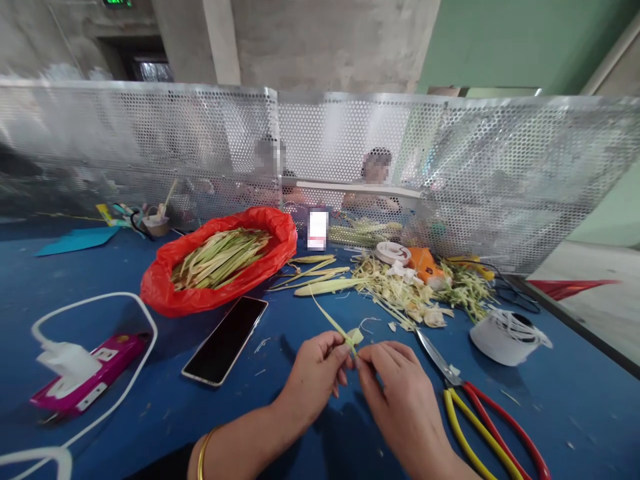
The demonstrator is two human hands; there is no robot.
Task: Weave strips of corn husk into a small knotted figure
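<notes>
Stretching across the view, a blue table (165, 400) is carrying everything, and the biggest container, a red plastic bag (193, 302), is sitting wide open, cradling a heap of green-and-tan stalks (225, 257). The left hand (317, 363) and right hand (400, 380) are meeting up front. Off to the right, a squat white roll (500, 340) is wearing loose cord on top. Way back left, a little pot (157, 227) is holding stuff too blurry to name. Smallest of all, a pale green leaf strip (356, 335) is poking up between the hands: left thumb and fingers are pinching it, right fingertips are gripping its lower end.
</notes>
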